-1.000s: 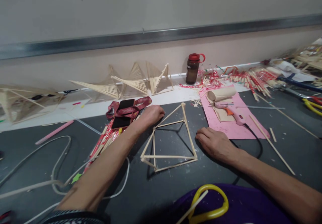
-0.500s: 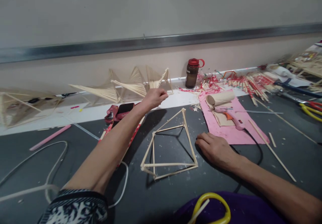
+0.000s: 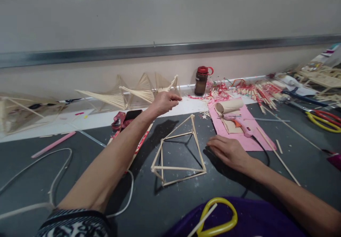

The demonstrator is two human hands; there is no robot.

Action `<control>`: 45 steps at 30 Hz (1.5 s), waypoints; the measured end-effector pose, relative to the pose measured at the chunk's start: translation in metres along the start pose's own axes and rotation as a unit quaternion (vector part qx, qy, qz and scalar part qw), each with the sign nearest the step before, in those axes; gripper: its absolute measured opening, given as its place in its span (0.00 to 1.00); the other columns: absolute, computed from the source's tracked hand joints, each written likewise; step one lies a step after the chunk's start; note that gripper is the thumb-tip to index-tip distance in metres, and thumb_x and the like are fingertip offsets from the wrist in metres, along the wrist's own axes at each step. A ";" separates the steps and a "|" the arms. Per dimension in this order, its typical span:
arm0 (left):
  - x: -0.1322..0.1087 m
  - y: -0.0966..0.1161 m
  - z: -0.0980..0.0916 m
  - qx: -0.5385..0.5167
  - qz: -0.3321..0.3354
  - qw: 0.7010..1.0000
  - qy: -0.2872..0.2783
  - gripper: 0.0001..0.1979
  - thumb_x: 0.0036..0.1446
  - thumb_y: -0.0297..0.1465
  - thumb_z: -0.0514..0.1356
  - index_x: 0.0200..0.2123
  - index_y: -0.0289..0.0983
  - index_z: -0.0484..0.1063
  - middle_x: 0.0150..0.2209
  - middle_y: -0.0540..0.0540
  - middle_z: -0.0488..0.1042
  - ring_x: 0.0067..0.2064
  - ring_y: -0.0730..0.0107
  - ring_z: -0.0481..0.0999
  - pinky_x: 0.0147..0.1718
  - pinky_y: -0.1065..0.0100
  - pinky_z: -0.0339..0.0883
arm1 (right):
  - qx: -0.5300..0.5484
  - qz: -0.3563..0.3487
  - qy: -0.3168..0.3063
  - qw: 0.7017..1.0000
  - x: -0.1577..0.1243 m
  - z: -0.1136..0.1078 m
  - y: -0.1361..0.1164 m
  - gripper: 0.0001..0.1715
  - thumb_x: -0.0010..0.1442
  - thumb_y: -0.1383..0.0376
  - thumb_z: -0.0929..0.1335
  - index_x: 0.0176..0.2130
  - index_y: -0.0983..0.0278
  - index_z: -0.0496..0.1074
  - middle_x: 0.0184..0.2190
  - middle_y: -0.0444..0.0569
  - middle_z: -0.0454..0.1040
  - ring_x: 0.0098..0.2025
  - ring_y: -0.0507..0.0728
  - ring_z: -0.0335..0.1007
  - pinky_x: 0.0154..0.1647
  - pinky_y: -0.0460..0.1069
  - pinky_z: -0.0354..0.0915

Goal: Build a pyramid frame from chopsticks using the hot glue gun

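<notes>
My left hand (image 3: pixel 165 103) is held out above the table's back edge, in front of the wooden stick models. Its index finger points to the right, and nothing shows in it. Below it stands an open frame of glued wooden sticks (image 3: pixel 173 168) with a square-like side, touched by neither hand. My right hand (image 3: pixel 226 150) hovers low over the dark table, just right of that frame, fingers stretched out and holding nothing visible. A pink glue gun (image 3: pixel 243 125) lies on a pink sheet (image 3: pixel 255 143) beyond my right hand.
Fanned stick models (image 3: pixel 138 92) line the wall. A brown bottle with a red lid (image 3: pixel 201 82) stands near wrapped chopsticks (image 3: pixel 258 91). Yellow and red-handled pliers (image 3: pixel 323 121) lie right. A yellow handle (image 3: pixel 233 215) is at the front edge, and a white cable (image 3: pixel 62 164) curls left.
My left hand has loosened from a curled shape, its index finger now stretching right. My right hand has lifted slightly, with its fingers straighter. The camera view has tilted upward.
</notes>
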State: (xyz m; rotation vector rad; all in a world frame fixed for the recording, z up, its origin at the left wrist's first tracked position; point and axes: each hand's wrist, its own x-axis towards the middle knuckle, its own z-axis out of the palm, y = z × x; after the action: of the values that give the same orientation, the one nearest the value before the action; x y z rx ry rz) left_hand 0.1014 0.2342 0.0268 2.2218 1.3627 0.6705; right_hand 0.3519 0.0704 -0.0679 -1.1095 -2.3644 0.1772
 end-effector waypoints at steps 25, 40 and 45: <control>-0.086 0.015 0.012 -0.135 -0.001 0.990 0.050 0.18 0.50 0.30 0.51 0.42 0.35 0.74 0.22 0.52 0.73 0.21 0.76 0.64 0.24 0.73 0.60 | -0.405 -0.085 0.035 0.910 0.112 -0.025 -0.079 0.13 0.62 0.71 0.60 0.36 0.67 0.72 0.39 0.57 0.70 0.40 0.62 0.59 0.39 0.56 0.53; -0.139 0.016 0.004 -0.290 -0.040 0.947 0.131 0.11 0.55 0.37 0.55 0.37 0.35 0.69 0.24 0.52 0.72 0.17 0.81 0.60 0.17 0.76 0.53 | 0.161 0.095 0.316 0.930 0.101 -0.122 -0.051 0.04 0.60 0.66 0.65 0.34 0.65 0.68 0.24 0.43 0.70 0.22 0.47 0.65 0.22 0.44 0.59; -0.163 0.029 0.000 -0.351 -0.052 0.914 0.197 0.06 0.58 0.35 0.53 0.35 0.39 0.65 0.24 0.53 0.72 0.17 0.80 0.60 0.16 0.75 0.51 | 0.271 0.095 0.435 0.853 0.071 -0.148 -0.048 0.04 0.58 0.67 0.66 0.31 0.63 0.67 0.25 0.44 0.67 0.21 0.46 0.62 0.20 0.45 0.56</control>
State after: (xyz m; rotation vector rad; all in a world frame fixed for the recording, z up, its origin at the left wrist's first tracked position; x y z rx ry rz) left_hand 0.0575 0.0749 0.0161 1.4737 1.1418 1.3704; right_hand 0.3562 0.0780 0.1025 -0.8681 -1.2778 0.3081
